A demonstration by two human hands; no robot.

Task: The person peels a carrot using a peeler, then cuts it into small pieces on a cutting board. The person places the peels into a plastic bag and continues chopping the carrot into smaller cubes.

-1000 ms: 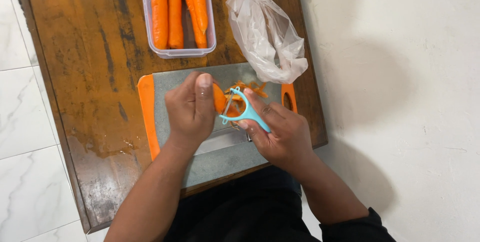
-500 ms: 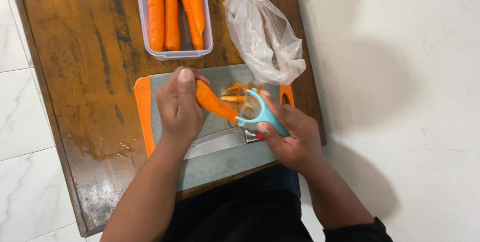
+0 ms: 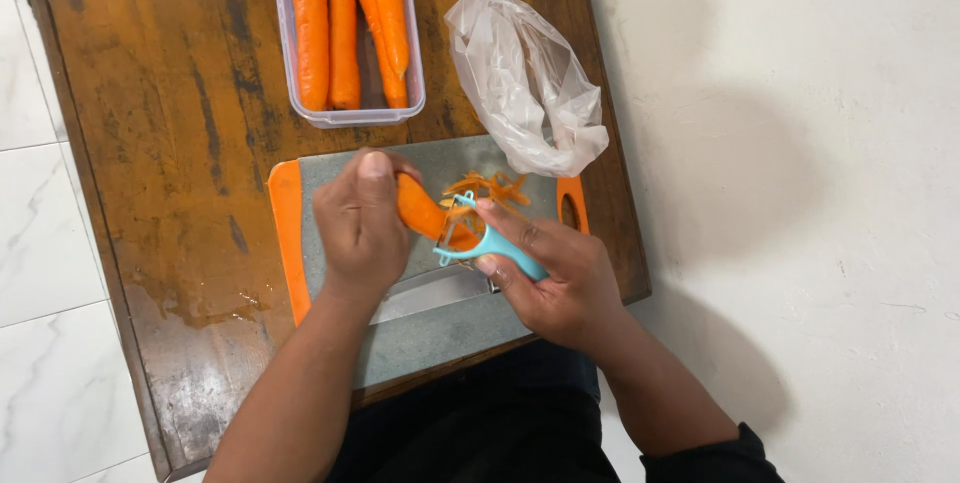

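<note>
Carrot (image 3: 418,207) angle unchanged — peeler (image 3: 478,241) slid down, right hand (image 3: 556,283) lower.

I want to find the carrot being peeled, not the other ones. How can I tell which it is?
Look at the grey cutting board with orange edges on the wooden table. Above it, the left hand grips a carrot while the right hand presses a light blue peeler against it. The other carrots lie untouched in the clear tub.

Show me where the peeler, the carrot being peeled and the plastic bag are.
peeler (image 3: 490,243), head view, on its blue handle.
carrot (image 3: 420,208), head view, on its bare orange middle.
plastic bag (image 3: 525,83), head view, on its crumpled centre.
</note>
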